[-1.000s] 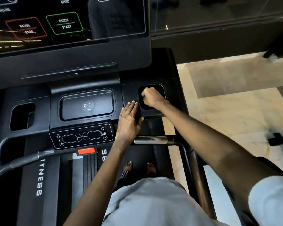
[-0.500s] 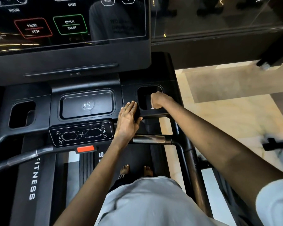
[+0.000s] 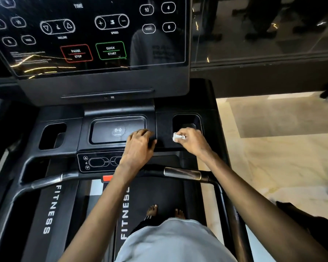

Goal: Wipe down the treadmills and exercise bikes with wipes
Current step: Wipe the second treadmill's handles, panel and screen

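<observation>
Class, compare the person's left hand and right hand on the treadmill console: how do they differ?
The left hand rests palm-down, holding nothing; the right hand pinches a crumpled white wipe. The left hand lies at the charging pad, the right hand at the cup recess. Both are bare.

1. Top: pale grey shirt [image 3: 170, 241], plain fabric, hangs loose over torso.
2. Arms: bare from frame edge down to L hand [image 3: 138, 146] & R hand [image 3: 193, 140].
3. Legs: dark trousers [image 3: 140, 225], thin white stripes nr the ankle; mostly hidden by shirt.
4. Feet: L foot [image 3: 152, 209] & R foot [image 3: 179, 213] bare, toes showing.
</observation>
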Tool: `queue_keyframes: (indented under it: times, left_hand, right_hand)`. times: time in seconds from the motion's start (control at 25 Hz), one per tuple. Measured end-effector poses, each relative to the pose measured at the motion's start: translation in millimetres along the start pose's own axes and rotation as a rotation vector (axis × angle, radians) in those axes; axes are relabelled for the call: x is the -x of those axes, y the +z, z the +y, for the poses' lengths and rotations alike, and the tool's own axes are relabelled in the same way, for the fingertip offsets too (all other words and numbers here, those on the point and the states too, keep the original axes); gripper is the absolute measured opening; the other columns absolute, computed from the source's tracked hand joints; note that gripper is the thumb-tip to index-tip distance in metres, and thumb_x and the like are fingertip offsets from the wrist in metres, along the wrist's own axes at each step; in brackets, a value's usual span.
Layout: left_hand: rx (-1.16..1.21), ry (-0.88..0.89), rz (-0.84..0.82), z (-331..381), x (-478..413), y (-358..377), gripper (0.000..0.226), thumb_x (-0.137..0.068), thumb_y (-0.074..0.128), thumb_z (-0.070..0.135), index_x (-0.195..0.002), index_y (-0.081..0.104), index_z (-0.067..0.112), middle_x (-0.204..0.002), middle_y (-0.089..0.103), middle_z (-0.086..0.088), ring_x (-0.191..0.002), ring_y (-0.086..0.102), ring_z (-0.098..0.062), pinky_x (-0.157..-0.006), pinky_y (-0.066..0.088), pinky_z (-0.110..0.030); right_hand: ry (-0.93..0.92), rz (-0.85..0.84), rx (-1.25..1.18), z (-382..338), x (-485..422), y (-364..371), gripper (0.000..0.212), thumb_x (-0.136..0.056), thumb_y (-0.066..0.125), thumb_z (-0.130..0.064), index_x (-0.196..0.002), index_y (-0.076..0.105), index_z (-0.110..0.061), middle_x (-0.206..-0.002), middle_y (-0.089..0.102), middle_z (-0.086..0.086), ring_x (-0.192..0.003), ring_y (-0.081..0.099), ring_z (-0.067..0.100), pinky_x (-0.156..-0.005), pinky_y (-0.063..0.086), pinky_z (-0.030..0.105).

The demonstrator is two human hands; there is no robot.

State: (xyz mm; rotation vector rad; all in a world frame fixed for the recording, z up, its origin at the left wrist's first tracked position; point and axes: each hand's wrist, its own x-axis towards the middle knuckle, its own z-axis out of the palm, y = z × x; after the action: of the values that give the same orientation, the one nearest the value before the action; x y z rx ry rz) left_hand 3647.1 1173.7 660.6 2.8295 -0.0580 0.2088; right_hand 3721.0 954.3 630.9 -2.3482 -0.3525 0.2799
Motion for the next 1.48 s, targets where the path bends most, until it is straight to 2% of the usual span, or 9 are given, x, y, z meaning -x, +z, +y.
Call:
queue_keyframes:
  times: [0.2, 0.36, 0.48, 0.76, 0.88, 1.04, 1.24, 1.32, 1.48]
  left_hand:
    - [-0.04, -0.146, -0.09, -17.3, 15.4, -13.5, 0.038, -0.104, 0.046, 0.045, -0.114, 0.07, 0.018, -0.114, 0.07, -0.006, -0.11, 0.062, -0.029, -0.098, 0.042, -0.042]
    - [0.332, -0.246, -0.01, -21.6, 3.1, -30.3, 0.04, -0.104, 0.049, 0.044, -0.121, 0.069, 0.014, -0.12, 0.067, -0.01, -0.108, 0.064, -0.027, -0.097, 0.049, -0.035]
    - [0.299, -0.261, 0.131, -52.1, -25.2, -56.4, 0.038, -0.103, 0.054, 0.036, -0.13, 0.063, 0.012, -0.13, 0.062, -0.013, -0.112, 0.062, -0.03, -0.1, 0.05, -0.043]
    - [0.241, -0.201, 0.315, -118.9, -64.9, -93.4, 0.025, -0.097, 0.062, 0.021, -0.118, 0.055, 0.009, -0.118, 0.053, -0.011, -0.104, 0.057, -0.029, -0.093, 0.05, -0.044]
    - [0.138, -0.147, 0.396, -138.3, -72.8, -109.6, 0.028, -0.093, 0.067, 0.017, -0.115, 0.054, 0.008, -0.114, 0.053, -0.014, -0.104, 0.052, -0.033, -0.091, 0.046, -0.045]
    - [0.039, -0.128, 0.308, -182.2, -79.0, -121.4, 0.025, -0.091, 0.07, 0.015, -0.114, 0.063, 0.011, -0.113, 0.059, -0.015, -0.102, 0.054, -0.039, -0.088, 0.044, -0.049]
    - [0.07, -0.03, 0.313, -206.5, -79.1, -121.4, 0.019, -0.092, 0.069, 0.016, -0.11, 0.067, 0.018, -0.111, 0.062, -0.008, -0.105, 0.054, -0.034, -0.09, 0.036, -0.045]
    - [0.072, -0.045, 0.361, -219.2, -76.3, -121.5, 0.026, -0.09, 0.071, 0.021, -0.114, 0.066, 0.018, -0.117, 0.058, -0.01, -0.112, 0.051, -0.036, -0.093, 0.035, -0.047]
    - [0.12, -0.21, 0.45, -263.7, -69.4, -132.4, 0.082, -0.079, 0.08, 0.039, -0.147, 0.039, 0.016, -0.15, 0.036, -0.016, -0.141, 0.031, -0.034, -0.112, 0.023, -0.048]
  right_hand:
    - [0.01, 0.121, -0.185, -23.7, -15.2, 6.4, 0.014, -0.084, 0.078, -0.02, -0.094, 0.078, -0.029, -0.095, 0.07, -0.011, -0.082, 0.069, 0.001, -0.071, 0.054, 0.015]
    - [-0.151, 0.484, -0.263, -60.8, -41.1, -18.6, 0.025, -0.084, 0.072, -0.003, -0.098, 0.069, -0.022, -0.098, 0.058, -0.004, -0.08, 0.063, 0.003, -0.07, 0.053, 0.011]
    - [-0.155, 0.677, -0.241, -82.7, -63.5, -39.9, 0.027, -0.081, 0.066, 0.005, -0.095, 0.064, -0.018, -0.103, 0.054, -0.001, -0.08, 0.06, 0.006, -0.073, 0.053, 0.015]
    - [-0.166, 0.7, -0.169, -108.3, -82.5, 12.4, 0.018, -0.088, 0.067, -0.008, -0.106, 0.065, -0.008, -0.111, 0.055, 0.006, -0.098, 0.061, 0.022, -0.084, 0.046, 0.02]
    - [-0.157, 0.767, -0.322, -121.0, -83.5, 33.6, 0.015, -0.09, 0.07, -0.013, -0.105, 0.067, -0.012, -0.112, 0.056, 0.001, -0.096, 0.064, 0.016, -0.086, 0.055, 0.028]
    - [-0.001, 0.945, -0.46, -134.7, -93.5, 51.5, 0.004, -0.088, 0.071, -0.008, -0.091, 0.068, -0.011, -0.105, 0.058, 0.0, -0.082, 0.061, 0.002, -0.082, 0.058, 0.034]
    - [0.073, 0.979, -0.531, -173.0, -96.4, 81.0, 0.008, -0.085, 0.072, -0.002, -0.084, 0.069, -0.009, -0.102, 0.061, 0.006, -0.078, 0.06, -0.012, -0.076, 0.054, 0.016]
    - [0.042, 0.918, -0.489, -192.3, -96.6, 96.4, 0.01, -0.085, 0.071, -0.001, -0.082, 0.071, -0.01, -0.1, 0.062, 0.005, -0.076, 0.06, -0.01, -0.074, 0.047, 0.007]
    - [0.061, 0.91, -0.515, -205.5, -99.8, 109.4, 0.015, -0.085, 0.074, -0.007, -0.082, 0.072, -0.021, -0.099, 0.061, -0.002, -0.076, 0.065, 0.002, -0.078, 0.058, 0.026]
